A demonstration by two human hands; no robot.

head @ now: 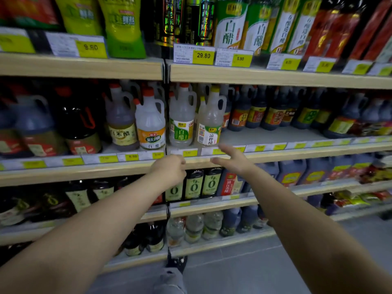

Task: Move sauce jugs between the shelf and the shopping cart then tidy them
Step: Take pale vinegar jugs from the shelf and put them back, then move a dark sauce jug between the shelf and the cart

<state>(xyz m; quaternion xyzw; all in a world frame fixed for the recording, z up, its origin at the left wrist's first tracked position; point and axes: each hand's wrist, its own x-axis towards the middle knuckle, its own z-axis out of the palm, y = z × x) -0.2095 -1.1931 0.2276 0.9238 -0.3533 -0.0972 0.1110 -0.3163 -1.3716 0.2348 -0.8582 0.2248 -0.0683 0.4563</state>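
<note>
Clear vinegar jugs stand in a row on the middle shelf (275,154): a red-capped one with a green label (182,122), a yellow-capped one (210,122), and an orange-labelled one (151,124). My left hand (169,169) is stretched out just below the shelf edge, fingers curled loosely, holding nothing. Just under the yellow-capped jug, my right hand (232,159) reaches with fingers spread and touches no jug. No shopping cart is in view.
Dark soy sauce jugs (273,111) fill the shelf to the right, and larger dark jugs (38,128) sit at the left. An open strip of shelf (265,134) lies in front of the dark jugs. Bottles line the lower shelves. Grey floor and my shoe (176,262) are below.
</note>
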